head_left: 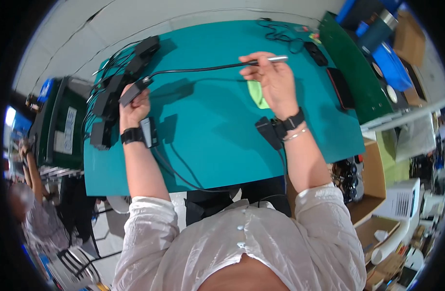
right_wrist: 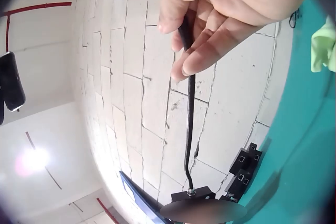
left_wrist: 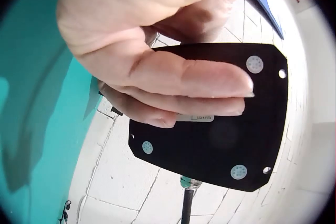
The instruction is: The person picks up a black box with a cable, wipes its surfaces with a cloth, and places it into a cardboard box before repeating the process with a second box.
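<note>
A gooseneck microphone is held across both hands above the teal table (head_left: 208,145). My left hand (head_left: 135,110) grips its black base (head_left: 133,95), and in the left wrist view the fingers lie over the underside, which has pale round feet (left_wrist: 239,172) and a label partly hidden by the fingers. From a metal collar on the base, the thin black stem (head_left: 198,70) runs to the right. Thumb and fingers of my right hand (head_left: 278,87) pinch the stem near its silver tip (head_left: 279,59). Below the right hand lies a light green cloth (head_left: 257,94).
Several black boxes (head_left: 106,101) with tangled cables line the table's left side. At the right lie a dark phone-like slab (head_left: 340,88) and a black adapter (head_left: 315,53) with its cord. Green crates (head_left: 67,126) flank the table. Another person sits at far left.
</note>
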The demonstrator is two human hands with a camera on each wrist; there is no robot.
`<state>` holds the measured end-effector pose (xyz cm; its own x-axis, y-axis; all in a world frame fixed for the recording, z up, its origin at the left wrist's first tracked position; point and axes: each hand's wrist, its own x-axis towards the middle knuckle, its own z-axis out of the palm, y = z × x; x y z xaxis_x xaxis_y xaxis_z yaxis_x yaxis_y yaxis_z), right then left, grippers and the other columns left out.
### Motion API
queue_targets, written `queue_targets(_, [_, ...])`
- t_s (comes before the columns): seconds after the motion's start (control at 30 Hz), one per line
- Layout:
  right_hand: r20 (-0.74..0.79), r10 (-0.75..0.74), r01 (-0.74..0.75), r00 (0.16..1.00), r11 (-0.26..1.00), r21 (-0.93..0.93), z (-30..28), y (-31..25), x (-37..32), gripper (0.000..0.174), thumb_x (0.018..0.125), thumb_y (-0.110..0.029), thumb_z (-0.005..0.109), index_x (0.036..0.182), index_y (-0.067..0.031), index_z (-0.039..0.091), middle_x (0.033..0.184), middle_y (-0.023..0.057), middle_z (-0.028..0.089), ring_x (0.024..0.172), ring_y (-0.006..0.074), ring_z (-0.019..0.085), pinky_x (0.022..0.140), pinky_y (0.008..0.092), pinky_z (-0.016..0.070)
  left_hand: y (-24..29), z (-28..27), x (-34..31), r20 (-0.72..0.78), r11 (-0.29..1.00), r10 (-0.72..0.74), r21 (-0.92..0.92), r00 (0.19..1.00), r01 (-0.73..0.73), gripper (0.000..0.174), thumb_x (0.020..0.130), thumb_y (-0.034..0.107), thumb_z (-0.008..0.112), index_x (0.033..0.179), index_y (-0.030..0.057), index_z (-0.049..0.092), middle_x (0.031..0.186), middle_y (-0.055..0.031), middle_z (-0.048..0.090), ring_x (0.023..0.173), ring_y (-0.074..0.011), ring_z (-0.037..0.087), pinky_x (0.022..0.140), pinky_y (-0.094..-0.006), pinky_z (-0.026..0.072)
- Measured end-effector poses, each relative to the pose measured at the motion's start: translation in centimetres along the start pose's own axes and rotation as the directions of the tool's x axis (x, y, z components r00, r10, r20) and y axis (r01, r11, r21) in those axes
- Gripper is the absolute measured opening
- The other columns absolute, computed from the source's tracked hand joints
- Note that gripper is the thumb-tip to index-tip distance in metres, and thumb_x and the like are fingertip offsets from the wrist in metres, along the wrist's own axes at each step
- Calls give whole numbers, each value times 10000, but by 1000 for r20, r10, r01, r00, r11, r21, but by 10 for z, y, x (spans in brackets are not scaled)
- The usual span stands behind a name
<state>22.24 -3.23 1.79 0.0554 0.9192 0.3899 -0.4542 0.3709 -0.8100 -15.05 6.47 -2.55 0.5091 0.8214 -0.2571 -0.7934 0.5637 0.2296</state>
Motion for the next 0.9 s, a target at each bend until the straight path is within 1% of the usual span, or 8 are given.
queue_targets(0.07, [-10,5,-5,1000,1000,22,-2,2,1,280,949,-219,545,1044,40,591,1022,174,643,822,220,660,722,295,545,-4,0,0,-1,991,130,35,992,-130,261,850,138,576,842,-114,509,740,-186,475,463,-104,436,352,-150,360])
queue_targets(0.1, [-16,5,-5,1000,1000,7,-1,3,1,275,942,-211,557,1046,41,598,1019,170,644,827,222,661,733,297,547,0,-6,4,75,992,115,49,991,-118,296,863,143,566,912,-143,509,789,-212,495,514,-138,504,397,-169,443])
queue_targets(0.3, [-89,39,-40,995,999,-12,-5,8,2,268,935,-191,570,1056,45,605,1004,155,645,844,221,661,754,296,550,6,-16,15,85,994,103,-57,991,-98,352,891,151,522,977,-189,492,851,-258,530,646,-251,614,541,-252,574])
queue_targets(0.53, [-164,62,-63,984,998,2,-11,12,4,257,940,-164,559,1057,62,599,998,151,641,848,219,658,759,297,552,-10,-9,17,31,985,167,-52,985,-165,379,914,168,514,991,-203,495,914,-299,565,689,-263,625,609,-282,582])
queue_targets(0.7, [-167,61,-68,984,997,-32,-11,13,5,255,936,-155,564,1066,61,603,1006,150,641,849,214,656,756,291,553,-23,-4,25,46,983,173,-66,984,-169,340,896,136,586,976,-184,506,856,-253,576,744,-275,610,665,-300,549])
queue_targets(0.8, [-135,63,-75,989,994,-86,-12,15,5,301,931,-138,567,1136,82,565,1053,168,625,889,230,651,786,295,547,-38,2,28,118,977,197,-111,973,-184,318,916,115,567,1067,-143,459,986,-232,551,896,-288,586,748,-316,533])
queue_targets(0.87, [-198,72,-69,977,997,23,-13,18,5,403,930,-99,556,1259,105,448,1176,197,553,958,261,634,844,312,531,-52,9,30,111,949,316,-54,942,-312,297,923,113,561,1074,-126,471,1040,-220,546,951,-300,581,814,-340,532])
queue_targets(0.9, [-229,118,-105,966,992,68,-17,20,5,537,919,-55,547,1355,116,284,1269,233,449,1028,288,605,900,335,508,-60,16,31,118,930,364,-97,924,-354,278,931,107,549,1080,-115,475,1065,-215,551,990,-302,581,892,-365,516])
